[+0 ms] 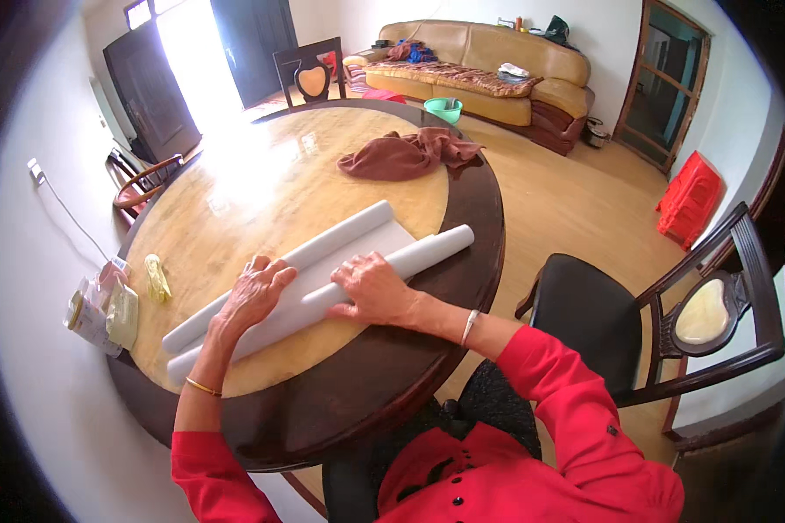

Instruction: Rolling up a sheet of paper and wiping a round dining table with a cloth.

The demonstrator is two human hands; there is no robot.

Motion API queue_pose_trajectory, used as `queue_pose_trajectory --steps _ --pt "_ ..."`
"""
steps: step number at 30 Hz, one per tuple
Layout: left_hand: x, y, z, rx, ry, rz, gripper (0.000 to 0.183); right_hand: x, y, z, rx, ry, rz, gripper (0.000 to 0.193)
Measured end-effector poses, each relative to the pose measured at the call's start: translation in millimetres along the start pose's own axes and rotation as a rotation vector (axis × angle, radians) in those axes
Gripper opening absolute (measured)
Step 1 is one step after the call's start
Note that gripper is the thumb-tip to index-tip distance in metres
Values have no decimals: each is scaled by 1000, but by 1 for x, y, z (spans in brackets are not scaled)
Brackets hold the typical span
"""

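A white sheet, rolled up from both long sides, lies slantwise on the round table. Its far roll and near roll run side by side with a flat strip between them. My left hand curls its fingers over the far roll, left of the middle. Across the near roll lies my right hand, fingers bent over it toward the flat strip and thumb on the near side. Beyond the rolls rests a crumpled brown cloth.
At the table's left edge stand a can and a soft pack, near a crumpled yellowish wrapper. A black-seated chair is at my right. Farther off are a tan sofa, a green basin and red plastic stools.
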State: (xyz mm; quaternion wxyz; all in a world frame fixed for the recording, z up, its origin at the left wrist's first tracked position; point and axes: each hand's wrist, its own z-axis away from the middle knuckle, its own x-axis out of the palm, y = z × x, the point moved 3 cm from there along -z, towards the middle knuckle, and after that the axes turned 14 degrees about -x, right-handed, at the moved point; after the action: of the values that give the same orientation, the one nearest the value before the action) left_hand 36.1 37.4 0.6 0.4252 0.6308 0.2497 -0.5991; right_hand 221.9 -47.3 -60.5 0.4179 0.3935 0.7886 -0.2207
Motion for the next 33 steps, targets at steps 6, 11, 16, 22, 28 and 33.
queue_pose_trajectory --steps 6,11,16,22,28,33 --pt "21 -20 -31 -162 41 -19 63 -7 -2 3 -118 59 -10 55" --pt "28 -32 -58 -193 23 -65 67 -3 -1 -11 -54 -104 -9 60" --pt "37 -49 -71 -186 44 -92 66 -6 -2 -13 -32 -89 -89 58" --pt "45 -59 -82 -170 79 -111 65 -5 -3 -20 -24 -178 -193 55" --pt "57 -86 -89 -24 338 -158 57 -8 -22 -26 -3 -292 -180 44" --pt "55 -54 -100 -99 161 -119 57 -4 -10 -19 -27 -330 -153 47"
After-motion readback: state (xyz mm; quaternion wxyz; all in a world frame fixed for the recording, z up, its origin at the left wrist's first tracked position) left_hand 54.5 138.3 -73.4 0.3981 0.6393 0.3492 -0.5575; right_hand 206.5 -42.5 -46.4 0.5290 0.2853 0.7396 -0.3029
